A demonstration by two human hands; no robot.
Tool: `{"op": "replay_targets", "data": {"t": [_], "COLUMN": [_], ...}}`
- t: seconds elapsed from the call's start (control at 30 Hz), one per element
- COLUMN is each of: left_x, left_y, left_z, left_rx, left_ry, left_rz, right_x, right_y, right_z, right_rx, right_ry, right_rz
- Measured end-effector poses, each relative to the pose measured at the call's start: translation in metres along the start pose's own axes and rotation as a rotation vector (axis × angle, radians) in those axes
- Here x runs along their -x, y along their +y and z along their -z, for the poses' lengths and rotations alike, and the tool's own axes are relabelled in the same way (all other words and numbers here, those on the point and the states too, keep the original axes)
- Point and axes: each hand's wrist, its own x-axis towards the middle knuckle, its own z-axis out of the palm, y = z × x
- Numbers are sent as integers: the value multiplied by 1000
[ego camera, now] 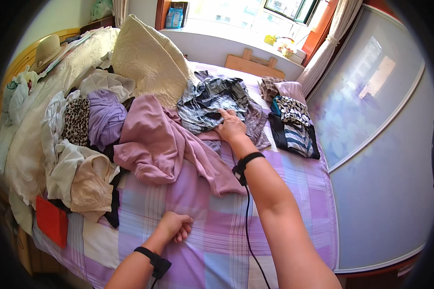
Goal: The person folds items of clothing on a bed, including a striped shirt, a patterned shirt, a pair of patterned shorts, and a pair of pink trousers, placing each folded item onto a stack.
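Observation:
My right hand (231, 124) reaches onto a heap of clothes, fingers over the near edge of a crumpled grey-and-black patterned garment (211, 99); whether it grips the cloth is unclear. A pink long-sleeved garment (152, 141) lies just left of that hand, one sleeve trailing towards me. Under the patterned garment, a greyish-purple garment (258, 123) shows on the right. My left hand (175, 227) rests low over the checked bedsheet (217, 260), fingers curled, with nothing visible in it. Both wrists wear black bands with cables.
Folded clothes (293, 119) lie at the bed's right side, by a sliding-door wardrobe (379, 162). On the left are a lilac garment (106, 117), a leopard-print cloth (76, 121), beige clothes (90, 180) and a red item (51, 221). A cream quilt (150, 57) rises behind, near a straw hat (47, 50).

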Motion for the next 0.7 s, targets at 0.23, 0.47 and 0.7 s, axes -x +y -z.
{"op": "replay_targets", "data": {"t": [0.23, 0.47, 0.7], "left_x": [-1, -2, -4], "left_y": [0, -6, -5], "left_z": [1, 5, -18], "left_rx": [4, 44, 10], "left_ry": [-13, -11, 27], "left_rz": [36, -9, -131], "right_x": [-12, 166, 448], "right_y": [29, 6, -8], "right_z": [-44, 46, 175], "right_rx": [44, -592, -638], "right_ry": [-57, -170, -959], "right_rz": [-88, 255, 5]}}
